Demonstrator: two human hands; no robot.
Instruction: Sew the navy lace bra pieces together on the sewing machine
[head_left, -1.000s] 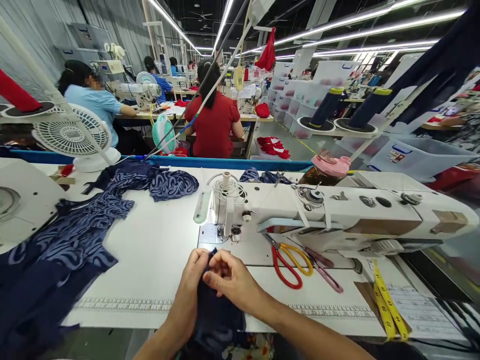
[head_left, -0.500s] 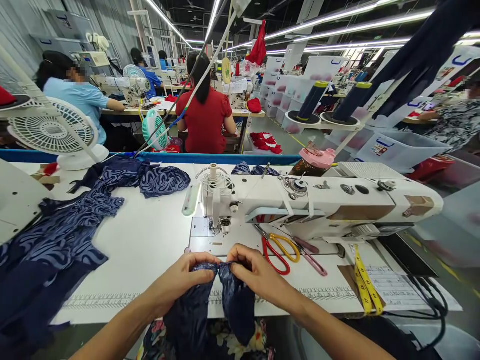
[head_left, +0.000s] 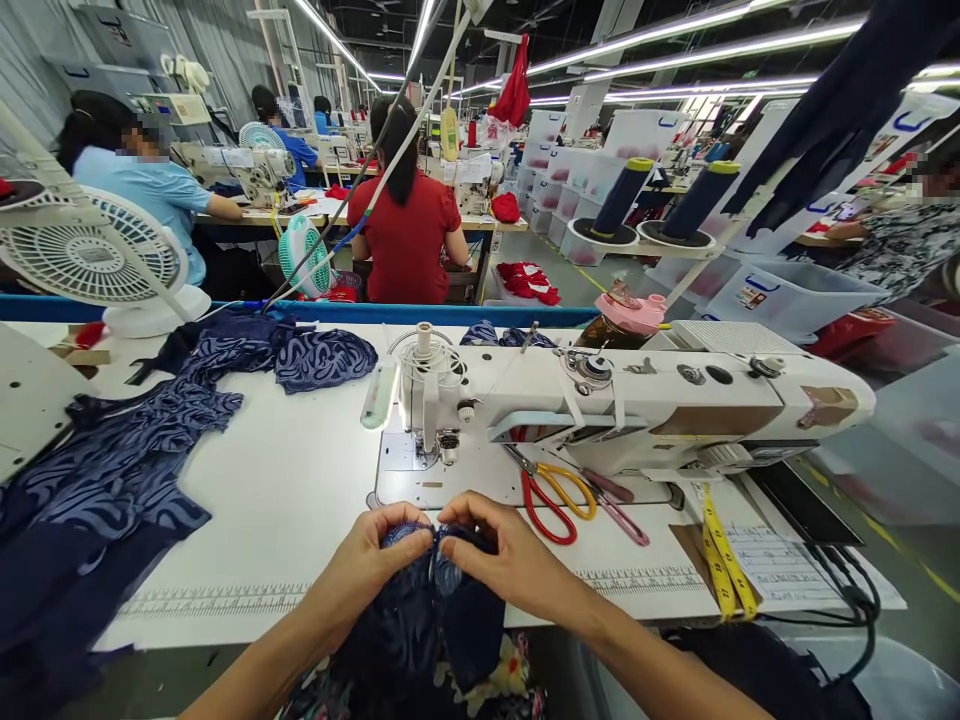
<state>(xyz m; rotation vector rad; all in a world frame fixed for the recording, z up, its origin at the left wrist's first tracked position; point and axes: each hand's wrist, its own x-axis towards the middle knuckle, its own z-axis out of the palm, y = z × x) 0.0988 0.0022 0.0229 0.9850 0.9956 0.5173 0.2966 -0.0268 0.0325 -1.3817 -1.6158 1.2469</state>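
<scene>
A navy patterned fabric piece point(head_left: 397, 620) hangs from both my hands over the table's front edge and my lap. My left hand point(head_left: 382, 550) pinches its upper edge between thumb and fingers. Close beside it, my right hand point(head_left: 487, 550) grips the same edge, the two thumb tips almost meeting. Just beyond the hands stands a white sewing machine point(head_left: 637, 385), its needle area point(head_left: 427, 450) a little above my fingers. Red-and-yellow-handled scissors point(head_left: 551, 495) lie on the machine bed, and pink-handled snips point(head_left: 622, 515) rest to their right.
More navy patterned fabric point(head_left: 142, 450) lies heaped at the left. A ruler strip point(head_left: 217, 600) runs along the front edge. On the right are a yellow tape measure point(head_left: 720, 560) and a written paper point(head_left: 772, 570). A white fan point(head_left: 90, 245) and a co-worker in red point(head_left: 409, 220) are beyond.
My hands have turned slightly, with the right fingers shifting a little left along the fabric edge. The fabric is bunched more between them. The whole view has shifted slightly.
</scene>
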